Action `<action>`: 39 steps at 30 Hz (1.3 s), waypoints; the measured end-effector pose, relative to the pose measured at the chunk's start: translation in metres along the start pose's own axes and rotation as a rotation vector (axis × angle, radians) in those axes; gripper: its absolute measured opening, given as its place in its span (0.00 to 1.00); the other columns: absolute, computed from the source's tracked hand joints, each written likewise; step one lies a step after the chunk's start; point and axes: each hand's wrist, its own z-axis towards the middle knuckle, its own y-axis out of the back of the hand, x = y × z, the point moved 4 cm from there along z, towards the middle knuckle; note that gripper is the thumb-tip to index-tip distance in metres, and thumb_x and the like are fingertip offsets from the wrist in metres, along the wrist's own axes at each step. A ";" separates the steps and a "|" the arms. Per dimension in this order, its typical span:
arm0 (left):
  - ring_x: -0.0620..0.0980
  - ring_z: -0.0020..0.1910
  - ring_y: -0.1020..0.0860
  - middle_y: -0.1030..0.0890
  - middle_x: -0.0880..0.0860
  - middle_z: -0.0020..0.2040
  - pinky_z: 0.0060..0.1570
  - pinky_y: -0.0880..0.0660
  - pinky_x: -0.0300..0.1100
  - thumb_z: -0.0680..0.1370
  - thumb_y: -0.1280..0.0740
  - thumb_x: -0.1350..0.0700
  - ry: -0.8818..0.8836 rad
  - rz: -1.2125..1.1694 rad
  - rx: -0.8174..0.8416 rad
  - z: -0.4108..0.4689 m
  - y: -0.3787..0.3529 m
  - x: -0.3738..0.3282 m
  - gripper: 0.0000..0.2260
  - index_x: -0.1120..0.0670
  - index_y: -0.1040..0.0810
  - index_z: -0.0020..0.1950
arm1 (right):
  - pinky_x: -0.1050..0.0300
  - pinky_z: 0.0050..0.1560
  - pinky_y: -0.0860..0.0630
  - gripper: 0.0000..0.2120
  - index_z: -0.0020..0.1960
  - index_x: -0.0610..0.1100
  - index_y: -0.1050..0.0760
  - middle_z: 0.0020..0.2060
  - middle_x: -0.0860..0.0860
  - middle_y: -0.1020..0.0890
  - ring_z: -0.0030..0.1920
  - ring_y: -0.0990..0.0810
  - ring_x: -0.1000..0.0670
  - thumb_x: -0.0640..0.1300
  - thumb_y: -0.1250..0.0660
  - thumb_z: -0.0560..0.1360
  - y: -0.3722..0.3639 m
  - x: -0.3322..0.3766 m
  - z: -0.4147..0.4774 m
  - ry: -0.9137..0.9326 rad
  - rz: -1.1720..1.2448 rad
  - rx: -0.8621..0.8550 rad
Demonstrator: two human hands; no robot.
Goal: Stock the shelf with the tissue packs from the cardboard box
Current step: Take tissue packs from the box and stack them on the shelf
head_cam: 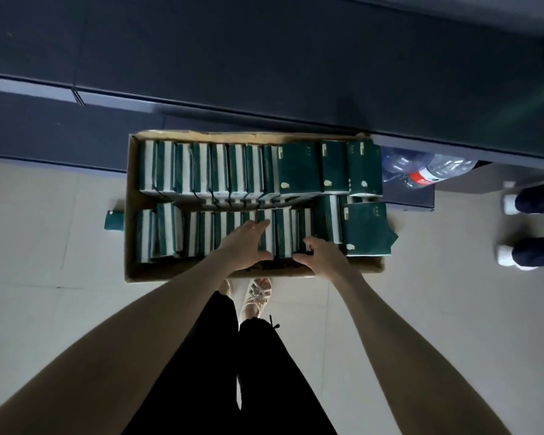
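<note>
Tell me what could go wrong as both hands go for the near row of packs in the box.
1. The left hand and right hand bracket several tight-packed tissue packs; lifted as a bunch, a middle one may slip out.
2. The leaning pack at the right end pokes past the cardboard box wall and might tip out if neighbours shift.
3. A loose pack lies on the floor left of the box: possible trip hazard.

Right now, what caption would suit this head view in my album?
Left hand and right hand grip tissue packs in a box on the floor, below a dark shelf.
</note>
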 end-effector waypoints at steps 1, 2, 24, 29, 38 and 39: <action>0.57 0.69 0.33 0.38 0.56 0.73 0.64 0.31 0.53 0.76 0.32 0.46 -0.001 -0.005 -0.008 0.001 -0.007 0.001 0.35 0.49 0.48 0.78 | 0.47 0.62 0.27 0.29 0.73 0.44 0.37 0.66 0.44 0.26 0.62 0.25 0.43 0.57 0.37 0.77 -0.008 -0.005 0.002 -0.010 -0.012 0.022; 0.57 0.69 0.33 0.38 0.56 0.73 0.64 0.30 0.52 0.77 0.33 0.46 -0.001 -0.005 -0.015 0.001 -0.013 0.002 0.34 0.48 0.48 0.78 | 0.47 0.63 0.29 0.30 0.74 0.44 0.37 0.67 0.45 0.27 0.64 0.26 0.43 0.59 0.38 0.77 -0.015 -0.009 0.004 -0.020 -0.034 0.039; 0.57 0.64 0.28 0.29 0.56 0.68 0.60 0.29 0.52 0.79 0.37 0.47 0.056 -0.032 -0.071 0.000 -0.023 0.022 0.26 0.47 0.40 0.76 | 0.53 0.51 0.25 0.22 0.59 0.50 0.20 0.49 0.49 0.17 0.50 0.19 0.47 0.63 0.33 0.71 -0.057 -0.009 -0.003 0.171 -0.056 0.076; 0.58 0.56 0.25 0.27 0.58 0.62 0.52 0.27 0.50 0.78 0.34 0.52 0.092 -0.096 -0.133 -0.001 -0.021 0.027 0.22 0.50 0.35 0.70 | 0.56 0.42 0.30 0.21 0.58 0.49 0.20 0.47 0.49 0.18 0.45 0.22 0.50 0.63 0.34 0.73 -0.069 0.006 -0.004 0.209 -0.032 0.097; 0.58 0.49 0.25 0.27 0.60 0.57 0.43 0.32 0.45 0.76 0.31 0.61 0.098 -0.161 -0.170 0.002 -0.025 0.029 0.21 0.53 0.36 0.65 | 0.56 0.40 0.34 0.21 0.56 0.46 0.20 0.45 0.48 0.18 0.44 0.22 0.49 0.61 0.35 0.74 -0.069 0.005 -0.005 0.241 -0.085 0.073; 0.57 0.48 0.25 0.26 0.60 0.57 0.42 0.32 0.45 0.76 0.32 0.62 0.100 -0.155 -0.173 0.002 -0.025 0.029 0.20 0.54 0.36 0.64 | 0.56 0.40 0.34 0.21 0.56 0.46 0.20 0.45 0.48 0.18 0.44 0.22 0.48 0.61 0.35 0.75 -0.069 0.005 -0.004 0.239 -0.087 0.080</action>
